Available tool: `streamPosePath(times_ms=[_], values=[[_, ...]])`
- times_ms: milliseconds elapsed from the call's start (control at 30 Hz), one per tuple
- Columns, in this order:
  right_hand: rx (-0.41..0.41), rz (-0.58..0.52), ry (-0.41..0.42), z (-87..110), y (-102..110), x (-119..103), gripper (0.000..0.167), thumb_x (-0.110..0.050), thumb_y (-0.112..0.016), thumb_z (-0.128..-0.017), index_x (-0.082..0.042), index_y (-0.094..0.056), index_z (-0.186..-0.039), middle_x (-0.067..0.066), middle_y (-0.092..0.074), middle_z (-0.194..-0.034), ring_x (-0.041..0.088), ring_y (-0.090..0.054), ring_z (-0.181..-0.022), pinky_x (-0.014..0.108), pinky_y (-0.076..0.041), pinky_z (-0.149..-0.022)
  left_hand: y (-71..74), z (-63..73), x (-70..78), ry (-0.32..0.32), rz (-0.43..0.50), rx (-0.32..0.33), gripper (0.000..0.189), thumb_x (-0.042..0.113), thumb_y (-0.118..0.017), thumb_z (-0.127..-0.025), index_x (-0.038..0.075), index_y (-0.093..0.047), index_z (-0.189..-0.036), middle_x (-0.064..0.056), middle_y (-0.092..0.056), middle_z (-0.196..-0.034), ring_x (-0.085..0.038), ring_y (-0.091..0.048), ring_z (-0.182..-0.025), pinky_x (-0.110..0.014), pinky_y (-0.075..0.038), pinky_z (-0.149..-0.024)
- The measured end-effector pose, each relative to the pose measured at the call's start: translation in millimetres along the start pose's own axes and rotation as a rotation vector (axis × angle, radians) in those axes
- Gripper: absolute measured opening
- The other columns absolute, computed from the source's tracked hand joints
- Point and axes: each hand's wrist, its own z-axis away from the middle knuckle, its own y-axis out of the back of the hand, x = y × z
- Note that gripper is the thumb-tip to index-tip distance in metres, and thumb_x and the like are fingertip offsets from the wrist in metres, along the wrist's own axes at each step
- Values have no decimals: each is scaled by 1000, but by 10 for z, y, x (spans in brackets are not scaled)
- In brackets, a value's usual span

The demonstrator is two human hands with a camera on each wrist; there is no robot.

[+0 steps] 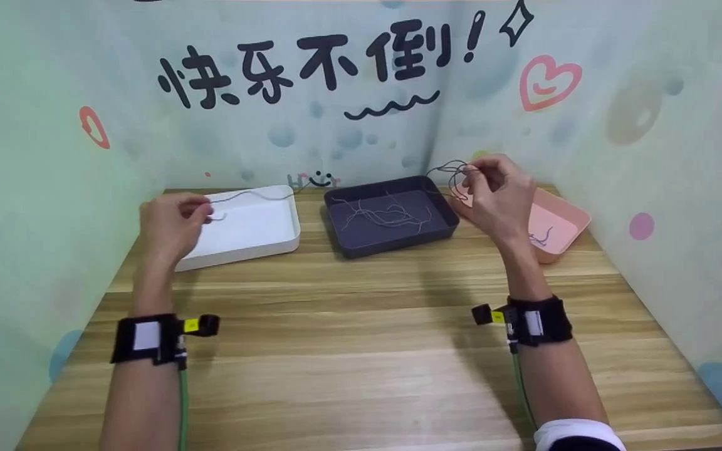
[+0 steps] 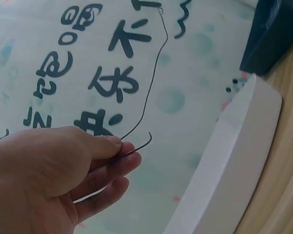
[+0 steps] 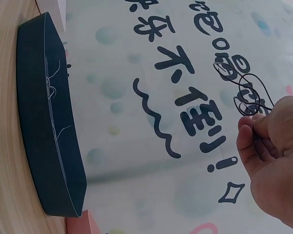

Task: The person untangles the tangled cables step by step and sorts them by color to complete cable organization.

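Note:
Above the white tray [image 1: 245,247], my left hand [image 1: 173,227] pinches a thin dark cord [image 2: 143,116] between thumb and fingers. A short curved tail pokes out past the fingertips, while the longer part stretches away to the right in the head view. My right hand [image 1: 504,199] is raised over the pink tray [image 1: 558,216] and pinches a looped bundle of thin dark cord [image 3: 266,92] at the fingertips. Whether the two hands hold one cord or separate ones, I cannot tell. Several thin strands lie in the dark grey tray [image 1: 361,243] between the hands.
Short bluish strands [image 1: 543,237] lie in the pink tray, partly hidden by my right wrist. All three trays stand in a row at the back of the wooden table [image 1: 336,338]. A printed backdrop [image 1: 336,138] rises behind them and along both sides.

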Motion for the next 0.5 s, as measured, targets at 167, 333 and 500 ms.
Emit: streamPosePath(times_ms=[167, 333, 500], values=[[-3, -13, 5, -1, 6, 27, 8, 8, -71, -103, 5, -77, -99, -4, -75, -86, 12, -74, -73, 18, -62, -72, 70, -123, -283, 39, -110, 5, 28, 12, -64, -115, -4, -80, -131, -30, -81, -121, -46, -78, -111, -57, -63, -98], [-33, 1, -5, 26, -9, 30, 7, 5, -71, -104, 6, -77, -103, -3, -77, -86, 4, -73, -74, 17, -61, -71, -10, -202, -484, 44, -173, -60, 30, 11, -63, -115, -9, -78, -130, -34, -79, -120, -47, -75, -108, -59, -63, -95], [-68, 21, -3, 44, -58, 29, 8, 2, -71, -106, 8, -77, -107, 13, -79, -88, 2, -73, -74, 16, -60, -66, -73, -202, -574, 59, -228, -163, 45, 25, -64, -116, -11, -69, -142, -38, -71, -139, -53, -71, -125, -67, -60, -105]])
